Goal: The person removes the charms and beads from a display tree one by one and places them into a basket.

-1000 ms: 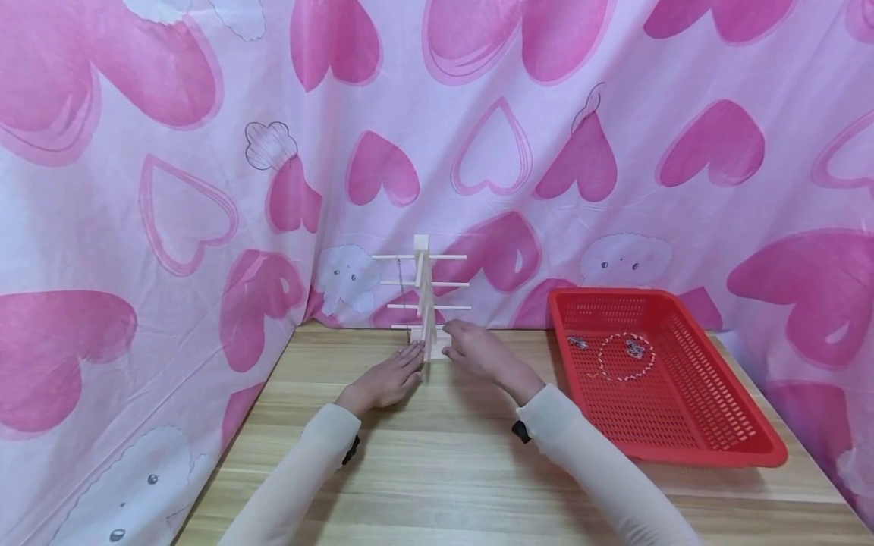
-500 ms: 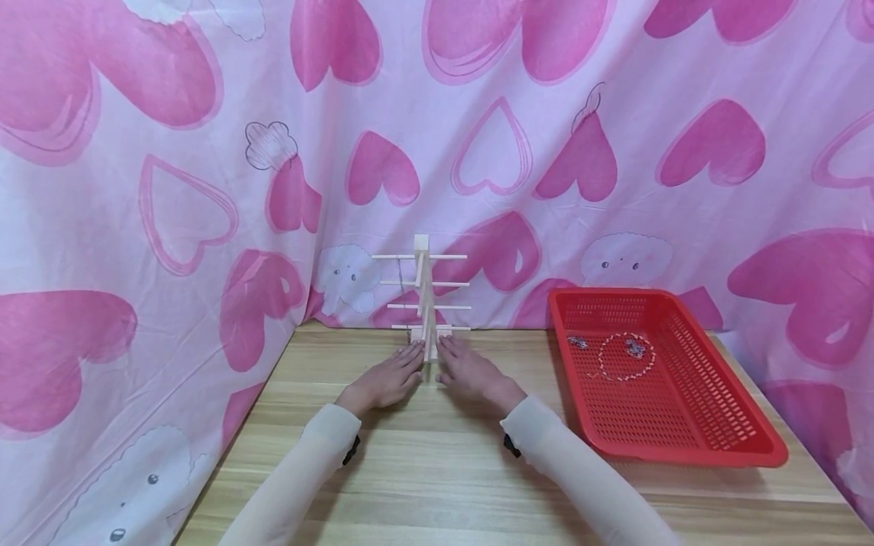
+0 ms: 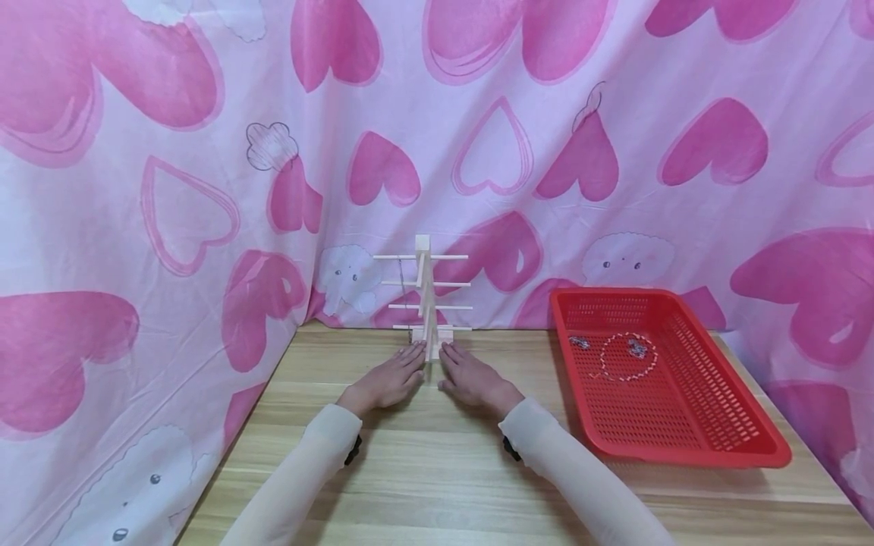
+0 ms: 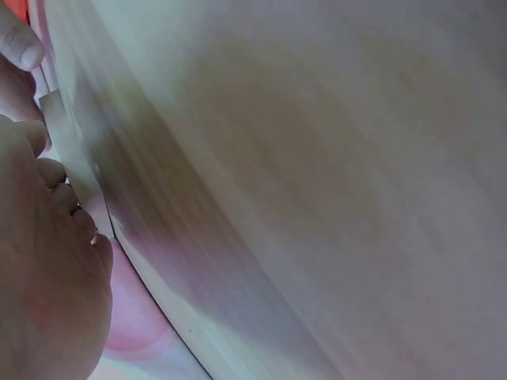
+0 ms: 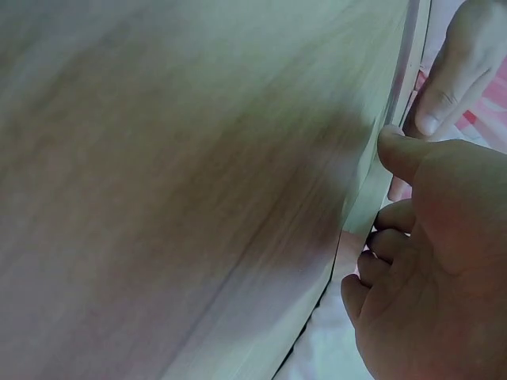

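Observation:
A pale wooden stand (image 3: 424, 284) with several crosswise pegs stands upright at the back of the table in the head view. A thin dark chain (image 3: 401, 282) hangs from its upper left peg. My left hand (image 3: 388, 379) lies palm down at the left of the stand's base (image 3: 444, 334), fingertips at its front edge. Mirroring it on the right, my right hand (image 3: 476, 379) has its fingers extended against the base. Both wrist views show the palms from below, close to the wooden base; the exact fingertip contact is partly hidden.
To the right sits a red perforated basket (image 3: 690, 459). Inside it lie a red-and-white beaded string (image 3: 606, 371) in a loop and two small silvery heaps, perhaps chains (image 3: 637, 348). A pink heart-patterned cloth (image 3: 382, 171) hangs behind the wooden table (image 3: 437, 470).
My right hand has come down and toward me from beside the stand's lower right peg to the front of the base. My left hand has stayed nearly still.

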The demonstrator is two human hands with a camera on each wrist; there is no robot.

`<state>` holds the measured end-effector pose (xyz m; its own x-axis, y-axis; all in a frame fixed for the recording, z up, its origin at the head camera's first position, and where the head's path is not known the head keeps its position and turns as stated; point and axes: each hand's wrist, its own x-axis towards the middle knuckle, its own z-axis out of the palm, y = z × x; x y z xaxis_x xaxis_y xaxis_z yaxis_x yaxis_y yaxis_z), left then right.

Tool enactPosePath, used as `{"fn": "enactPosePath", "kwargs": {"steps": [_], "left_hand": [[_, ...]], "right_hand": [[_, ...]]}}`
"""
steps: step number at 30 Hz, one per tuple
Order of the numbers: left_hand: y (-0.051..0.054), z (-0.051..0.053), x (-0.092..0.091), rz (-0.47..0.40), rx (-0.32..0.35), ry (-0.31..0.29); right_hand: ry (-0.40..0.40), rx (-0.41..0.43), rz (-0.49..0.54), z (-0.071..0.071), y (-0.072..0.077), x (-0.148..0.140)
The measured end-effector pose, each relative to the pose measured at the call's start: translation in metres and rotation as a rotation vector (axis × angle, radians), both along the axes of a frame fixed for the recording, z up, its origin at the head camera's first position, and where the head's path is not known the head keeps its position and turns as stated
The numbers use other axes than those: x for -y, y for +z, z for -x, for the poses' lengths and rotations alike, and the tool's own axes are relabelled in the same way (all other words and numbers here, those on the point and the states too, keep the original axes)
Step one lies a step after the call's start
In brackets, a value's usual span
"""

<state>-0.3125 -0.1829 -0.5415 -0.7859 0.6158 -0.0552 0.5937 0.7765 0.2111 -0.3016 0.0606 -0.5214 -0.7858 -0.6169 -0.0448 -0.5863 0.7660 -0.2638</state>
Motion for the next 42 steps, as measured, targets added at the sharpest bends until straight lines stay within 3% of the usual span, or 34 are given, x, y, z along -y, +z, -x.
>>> {"fn": "enactPosePath", "kwargs": {"steps": [5,7,10,15,19,21,25,29,33,42], "left_hand": [[0.015,-0.004,-0.002,-0.153,0.071,0.058],[0.023,-0.004,-0.002,-0.205,0.082,0.12],[0.034,-0.001,-0.002,-0.306,0.041,0.217],[0.057,0.01,0.0,-0.517,-0.112,0.317],[0.081,0.02,0.001,-0.654,-0.309,0.363],[0.093,0.023,0.0,-0.715,-0.375,0.396],[0.119,0.029,-0.004,-0.839,-0.403,0.447],[0.139,0.034,-0.011,-0.902,-0.429,0.471],[0.151,0.037,-0.017,-0.92,-0.425,0.508],[0.154,0.039,-0.029,-0.903,-0.377,0.535]], "right_hand": [[-0.006,0.009,-0.02,-0.002,0.001,-0.001],[-0.007,0.009,-0.012,-0.002,0.002,-0.001],[-0.002,0.0,-0.009,-0.002,0.002,-0.001],[0.001,-0.001,-0.012,-0.001,0.002,-0.001],[-0.001,0.003,-0.024,-0.001,0.0,-0.001],[-0.002,0.004,-0.022,-0.001,-0.001,-0.001],[-0.003,0.007,-0.015,0.0,-0.002,-0.002],[-0.003,0.006,0.01,0.0,-0.003,-0.002],[-0.004,0.016,0.029,0.001,-0.004,-0.001],[-0.011,0.035,0.036,0.0,-0.004,0.0]]}}
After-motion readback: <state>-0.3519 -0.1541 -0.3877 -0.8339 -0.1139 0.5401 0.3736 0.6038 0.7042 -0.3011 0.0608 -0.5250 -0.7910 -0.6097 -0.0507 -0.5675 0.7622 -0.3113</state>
